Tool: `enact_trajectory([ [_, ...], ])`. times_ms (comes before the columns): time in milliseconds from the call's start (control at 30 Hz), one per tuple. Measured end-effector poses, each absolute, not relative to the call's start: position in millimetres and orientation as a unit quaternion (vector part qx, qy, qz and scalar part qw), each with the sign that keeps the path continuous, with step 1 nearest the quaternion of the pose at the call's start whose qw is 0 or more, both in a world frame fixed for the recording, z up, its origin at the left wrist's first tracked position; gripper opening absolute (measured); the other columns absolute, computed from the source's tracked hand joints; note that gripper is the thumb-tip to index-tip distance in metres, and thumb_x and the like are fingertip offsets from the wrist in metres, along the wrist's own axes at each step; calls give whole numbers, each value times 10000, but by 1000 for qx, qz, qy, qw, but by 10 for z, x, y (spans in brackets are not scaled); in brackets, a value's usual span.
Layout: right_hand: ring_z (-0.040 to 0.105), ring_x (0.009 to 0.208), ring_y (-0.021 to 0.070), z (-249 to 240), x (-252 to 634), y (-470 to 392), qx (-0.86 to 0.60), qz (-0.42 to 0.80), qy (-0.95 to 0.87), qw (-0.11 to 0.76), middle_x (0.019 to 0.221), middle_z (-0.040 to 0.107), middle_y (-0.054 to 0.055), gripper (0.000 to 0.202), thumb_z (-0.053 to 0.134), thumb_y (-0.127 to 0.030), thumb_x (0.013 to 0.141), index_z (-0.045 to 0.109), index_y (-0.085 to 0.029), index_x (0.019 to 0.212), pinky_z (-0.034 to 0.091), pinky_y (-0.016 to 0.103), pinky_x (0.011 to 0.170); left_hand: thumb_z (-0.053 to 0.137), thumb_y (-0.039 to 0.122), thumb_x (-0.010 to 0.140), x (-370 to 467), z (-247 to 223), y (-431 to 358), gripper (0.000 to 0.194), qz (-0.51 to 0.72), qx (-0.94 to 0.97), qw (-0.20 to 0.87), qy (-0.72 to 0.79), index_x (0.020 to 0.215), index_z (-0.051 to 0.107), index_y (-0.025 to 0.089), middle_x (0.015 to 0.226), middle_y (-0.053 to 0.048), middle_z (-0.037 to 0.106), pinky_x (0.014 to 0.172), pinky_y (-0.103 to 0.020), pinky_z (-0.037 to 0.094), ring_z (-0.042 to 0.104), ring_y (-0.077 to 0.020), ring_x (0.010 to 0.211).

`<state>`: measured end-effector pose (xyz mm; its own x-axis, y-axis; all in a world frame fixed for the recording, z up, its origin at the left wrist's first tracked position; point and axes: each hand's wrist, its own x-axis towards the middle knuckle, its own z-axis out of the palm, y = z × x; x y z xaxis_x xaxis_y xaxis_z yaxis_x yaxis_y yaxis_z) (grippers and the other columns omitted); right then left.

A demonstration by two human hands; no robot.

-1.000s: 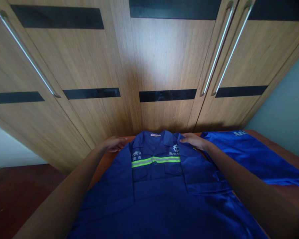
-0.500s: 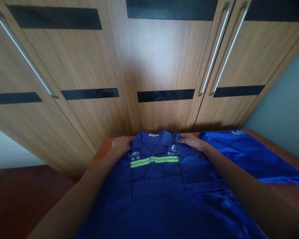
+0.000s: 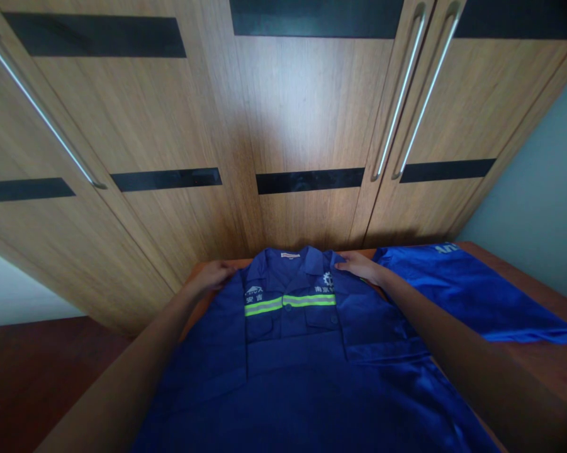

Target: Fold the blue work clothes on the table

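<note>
A dark blue work jacket (image 3: 287,358) lies front up, its collar toward the cabinet. A yellow-green and grey reflective band crosses its chest, with white printing above. My left hand (image 3: 213,275) is at the outer edge of the shoulder on the left, fingers closed on the cloth there. At the other shoulder my right hand (image 3: 360,266) pinches the fabric beside the collar. The jacket's lower part runs toward me into shadow, and its hem cannot be made out.
Beneath the jacket is a reddish-brown table (image 3: 491,264). A brighter blue folded garment (image 3: 457,292) with pale lettering lies on its right side. Close behind stands a wooden cabinet (image 3: 306,113) with long metal handles. A pale wall is at the right.
My left hand has moved outward to the left, and the jacket's shoulder cloth is spread wider there. My right hand stays at its shoulder. The view has shifted slightly.
</note>
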<state>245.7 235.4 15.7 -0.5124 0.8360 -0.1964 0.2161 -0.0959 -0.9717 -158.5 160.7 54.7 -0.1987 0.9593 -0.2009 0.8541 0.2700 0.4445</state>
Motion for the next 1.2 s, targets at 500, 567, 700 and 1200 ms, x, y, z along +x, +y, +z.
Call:
enact_trajectory([
  [500,693,825,228,128,2530,2370,-416,574,-657,257,924,740,65,260,654,-355,770,668,-178,959,552,375,820,648,570,621,-1590,354,1644,409,273,597,363,661,748,649,181,736,-31,690,622,-264,471,629,-209,719],
  [567,688,813,225,111,2541,2376,-424,555,-664,269,911,740,62,252,663,-354,761,669,-178,942,557,358,794,656,612,614,-1575,353,1606,475,305,596,358,651,797,649,174,775,-39,698,661,-277,490,631,-213,754],
  [700,671,805,233,144,2523,2381,-436,495,-686,306,887,734,55,244,673,-345,741,677,-173,913,549,362,788,705,636,580,-1509,428,1582,550,348,602,347,629,844,668,156,832,-62,716,718,-299,509,645,-227,803],
  [1200,580,1167,245,283,3049,410,-351,143,-875,300,1218,659,44,468,456,-35,742,689,-268,1073,435,427,1032,501,257,881,-1523,511,-422,253,222,828,-19,514,1012,716,284,1033,-34,741,915,-349,500,656,-225,1011],
])
